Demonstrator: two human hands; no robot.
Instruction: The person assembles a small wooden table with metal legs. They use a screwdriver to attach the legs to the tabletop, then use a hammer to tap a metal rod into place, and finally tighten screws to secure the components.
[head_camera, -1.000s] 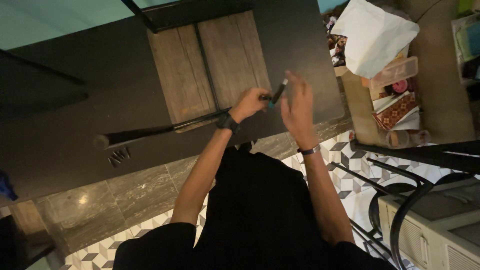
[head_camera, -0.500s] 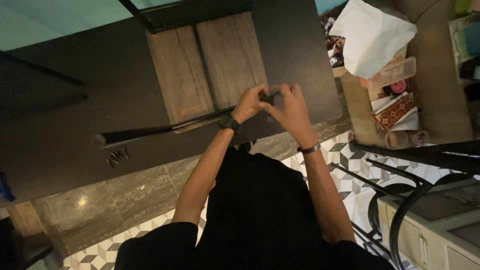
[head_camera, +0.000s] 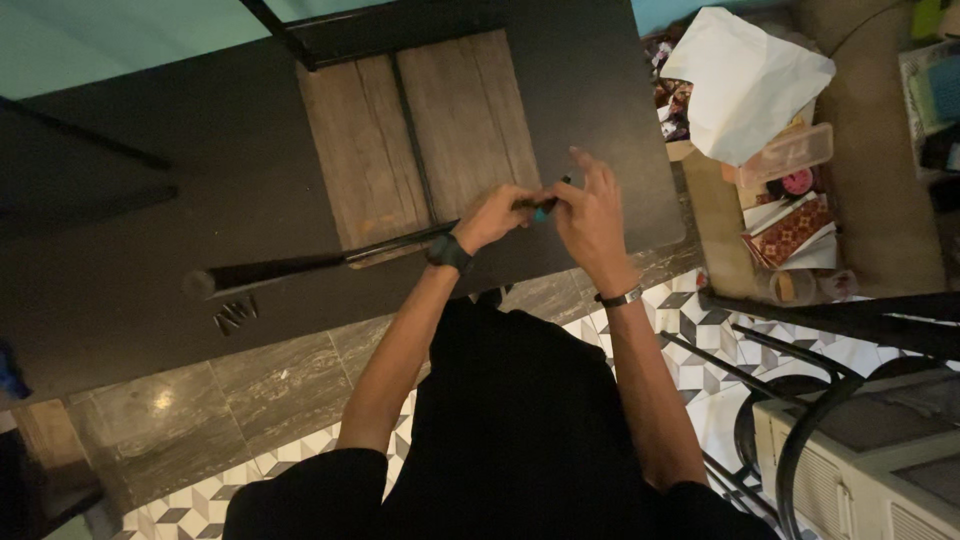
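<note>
A wooden stool seat (head_camera: 430, 140) of two planks in a dark metal frame lies in front of me. My left hand (head_camera: 497, 214) is closed around a small dark tool with a teal part (head_camera: 543, 211) at the seat's near edge. My right hand (head_camera: 590, 215) meets it from the right, pinching the tool's tip with thumb and forefinger while the other fingers spread. A long black metal leg (head_camera: 300, 267) runs left from under my left wrist. I wear a dark watch on the left wrist and a thin bracelet on the right.
A dark mat (head_camera: 150, 230) lies under the stool. At right a white plastic bag (head_camera: 745, 85), a clear plastic box (head_camera: 790, 155) and papers sit on a low surface. A black wire chair frame (head_camera: 800, 420) stands at lower right on patterned tiles (head_camera: 690, 320).
My right hand, raised open a second ago, has come in to join the left hand on the small tool. The left hand has stayed in place.
</note>
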